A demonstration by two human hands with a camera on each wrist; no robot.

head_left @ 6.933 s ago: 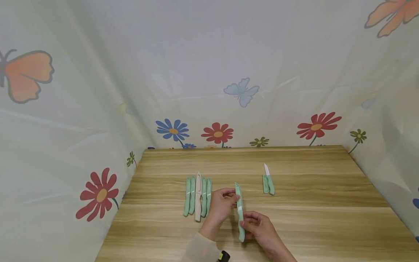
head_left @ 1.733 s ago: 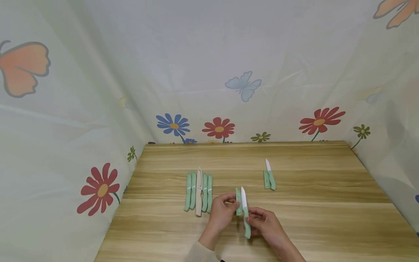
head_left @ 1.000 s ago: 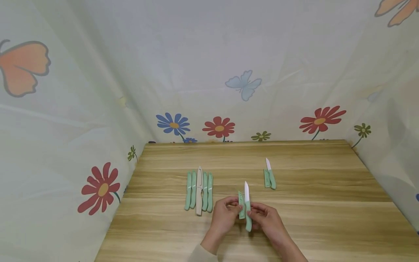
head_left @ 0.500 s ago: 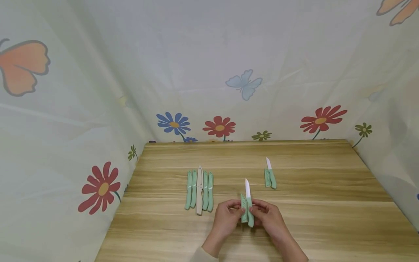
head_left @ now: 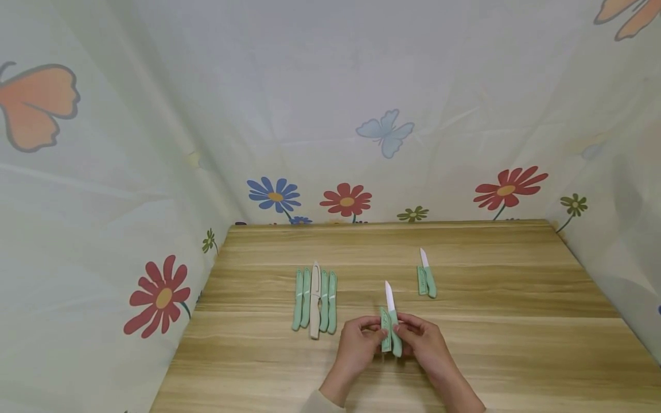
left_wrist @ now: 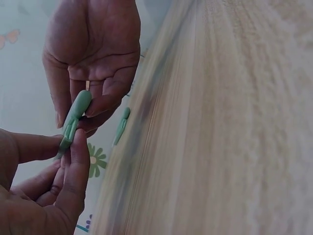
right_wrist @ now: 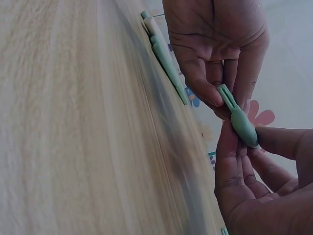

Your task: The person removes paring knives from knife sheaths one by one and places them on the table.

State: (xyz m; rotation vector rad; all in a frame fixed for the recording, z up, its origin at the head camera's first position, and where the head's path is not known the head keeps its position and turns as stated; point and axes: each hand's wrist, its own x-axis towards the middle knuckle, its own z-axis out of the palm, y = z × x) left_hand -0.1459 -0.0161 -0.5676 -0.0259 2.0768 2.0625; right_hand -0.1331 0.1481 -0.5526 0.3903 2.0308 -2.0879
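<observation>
My left hand [head_left: 358, 347] pinches a green blade sheath [head_left: 385, 331] between thumb and fingers. Beside it, my right hand [head_left: 423, 347] holds a small paring knife [head_left: 396, 343] by its green handle, the bare white blade pointing away from me. Sheath and knife stand side by side above the table, close together. In the left wrist view the sheath [left_wrist: 67, 139] sits at the left fingertips, with the slot along its edge showing. The right wrist view has the knife's rounded handle end [right_wrist: 244, 128] between the right thumb and fingers.
On the wood-grain table [head_left: 496, 355], a row of sheathed green knives [head_left: 332, 304] lies to the left, with a beige knife [head_left: 315, 310] in its middle. Farther right lie another bare-bladed green knife [head_left: 430, 282] and its sheath [head_left: 422, 281]. A flower-printed curtain [head_left: 310, 115] surrounds the table.
Earlier both hands held the knife inside its sheath; it was then drawn out. Since then the hands have brought knife and sheath closer together; the last half second shows almost no movement.
</observation>
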